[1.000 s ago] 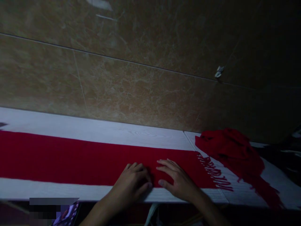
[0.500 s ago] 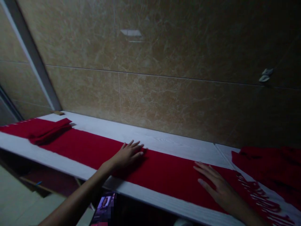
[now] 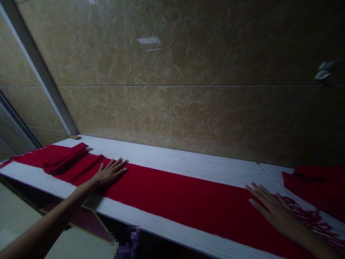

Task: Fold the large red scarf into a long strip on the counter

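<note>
A long red scarf (image 3: pixel 185 194) with a fringed end lies stretched along a white table (image 3: pixel 172 156). My left hand (image 3: pixel 111 172) rests flat on it left of the middle, fingers spread. Just left of that hand the cloth is rucked into a low ridge, and beyond it lies a folded-over bunch (image 3: pixel 66 160) of red cloth. My right hand (image 3: pixel 269 207) lies with fingers stretched out on the scarf near its right end, close to the red fringe (image 3: pixel 315 219). Neither hand grips the cloth.
A heap of red cloth (image 3: pixel 318 187) lies at the table's right. Behind the table stands a tan marbled wall (image 3: pixel 172 115). A small brown block (image 3: pixel 74 137) sits at the back left corner. Under the front edge is an open shelf space (image 3: pixel 35 196).
My left hand has slid left along the scarf, and a ridge has risen in the cloth beside it. My right hand has shifted slightly right, nearer the fringe. The view has tilted a little.
</note>
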`<act>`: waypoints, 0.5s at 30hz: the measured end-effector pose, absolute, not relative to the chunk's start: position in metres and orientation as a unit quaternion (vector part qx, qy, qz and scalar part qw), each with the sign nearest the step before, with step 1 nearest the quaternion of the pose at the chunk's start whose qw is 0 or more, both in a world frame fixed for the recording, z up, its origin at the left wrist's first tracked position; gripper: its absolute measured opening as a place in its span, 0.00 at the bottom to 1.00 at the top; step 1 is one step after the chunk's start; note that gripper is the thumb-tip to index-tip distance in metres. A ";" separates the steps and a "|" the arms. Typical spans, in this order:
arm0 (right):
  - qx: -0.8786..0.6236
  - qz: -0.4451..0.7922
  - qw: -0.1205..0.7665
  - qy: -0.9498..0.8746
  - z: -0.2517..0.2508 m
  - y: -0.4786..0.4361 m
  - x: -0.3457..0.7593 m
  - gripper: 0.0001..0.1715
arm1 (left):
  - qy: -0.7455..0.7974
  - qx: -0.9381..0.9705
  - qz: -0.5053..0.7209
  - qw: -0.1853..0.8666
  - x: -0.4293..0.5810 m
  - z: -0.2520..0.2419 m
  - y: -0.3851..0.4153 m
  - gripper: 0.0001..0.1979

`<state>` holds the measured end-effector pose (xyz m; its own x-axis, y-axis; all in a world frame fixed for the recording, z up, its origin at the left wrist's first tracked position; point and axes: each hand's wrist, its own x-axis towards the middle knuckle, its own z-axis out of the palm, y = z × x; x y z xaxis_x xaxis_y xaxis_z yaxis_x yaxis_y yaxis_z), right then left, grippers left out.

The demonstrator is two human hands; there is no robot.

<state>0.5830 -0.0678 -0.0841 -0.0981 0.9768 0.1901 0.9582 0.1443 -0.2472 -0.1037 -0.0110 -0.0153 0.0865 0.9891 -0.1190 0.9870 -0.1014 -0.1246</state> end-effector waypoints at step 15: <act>-0.669 0.035 0.109 -0.734 -0.074 -0.071 0.577 0.48 | -0.594 -0.804 0.013 -0.015 -0.043 -0.021 -0.009 0.34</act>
